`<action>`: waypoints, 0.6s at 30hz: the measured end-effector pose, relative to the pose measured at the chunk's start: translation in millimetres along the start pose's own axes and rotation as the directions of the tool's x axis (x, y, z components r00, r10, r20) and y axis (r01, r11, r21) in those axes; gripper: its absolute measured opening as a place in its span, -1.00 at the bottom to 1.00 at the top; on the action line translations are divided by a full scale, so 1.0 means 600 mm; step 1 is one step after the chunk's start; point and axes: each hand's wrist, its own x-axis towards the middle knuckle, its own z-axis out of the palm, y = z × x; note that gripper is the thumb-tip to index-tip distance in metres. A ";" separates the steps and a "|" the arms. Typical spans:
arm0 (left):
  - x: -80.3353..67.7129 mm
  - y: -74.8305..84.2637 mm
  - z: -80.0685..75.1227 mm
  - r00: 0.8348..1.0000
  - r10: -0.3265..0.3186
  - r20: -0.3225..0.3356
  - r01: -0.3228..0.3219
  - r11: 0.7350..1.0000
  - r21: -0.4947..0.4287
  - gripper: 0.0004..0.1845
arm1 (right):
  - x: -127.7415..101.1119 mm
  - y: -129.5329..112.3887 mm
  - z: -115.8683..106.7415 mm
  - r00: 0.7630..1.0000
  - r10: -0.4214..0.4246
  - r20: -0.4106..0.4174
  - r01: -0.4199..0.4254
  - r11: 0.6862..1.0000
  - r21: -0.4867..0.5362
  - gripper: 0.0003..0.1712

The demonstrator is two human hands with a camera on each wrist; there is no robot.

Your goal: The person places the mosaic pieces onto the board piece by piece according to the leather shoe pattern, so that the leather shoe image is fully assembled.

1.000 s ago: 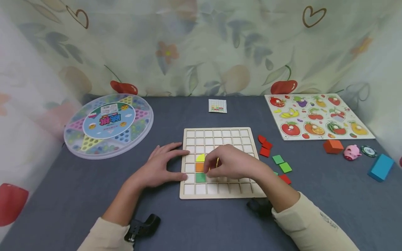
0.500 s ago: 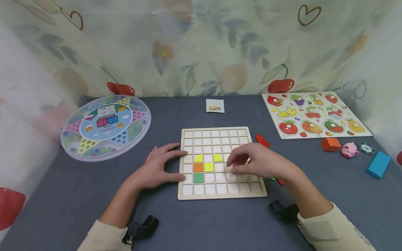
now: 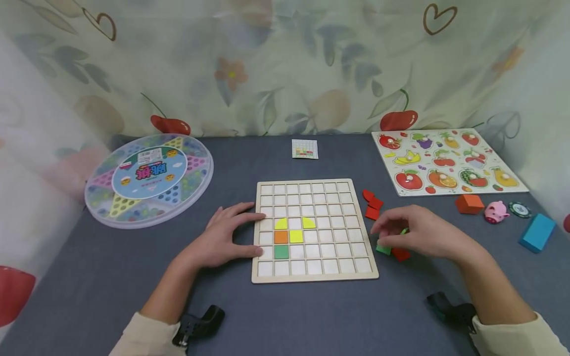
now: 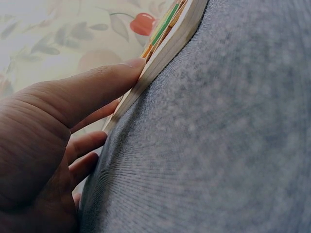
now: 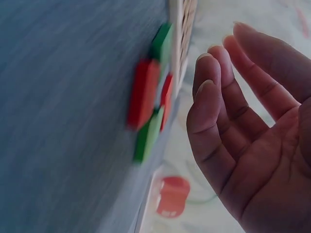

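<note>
Right hand [image 3: 423,235] has left the wooden grid board [image 3: 311,269] and now hovers over the loose tiles [image 3: 392,251] on the grey cloth just right of the board. Its fingers [image 5: 214,111] are relaxed and slightly apart, gently bent, holding nothing; fingertips are near a green tile [image 3: 383,249] and a red one [image 3: 401,254], contact not confirmed (right wrist view is blurred). More red tiles [image 3: 372,203] lie near the board's upper right edge.

Left hand [image 3: 222,237] is unchanged: flat on the cloth, fingers spread, thumb [image 4: 104,85] and index pressing the board's left edge.

On the board: two yellow quarter-rounds, a yellow square, an orange square and a green square [image 3: 281,252].

Handling, judged: tiles look thin, rigid and light, probably smooth-faced. Lying flat, they offer little to grip; best pinched at opposite edges, or slid to tip one edge up first. Not fragile.
</note>
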 end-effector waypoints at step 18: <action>0.000 0.000 0.000 1.000 -0.015 0.008 0.015 1.000 -0.011 -0.24 | -0.027 0.058 -0.003 0.997 0.059 0.053 -0.050 0.987 -0.150 -0.70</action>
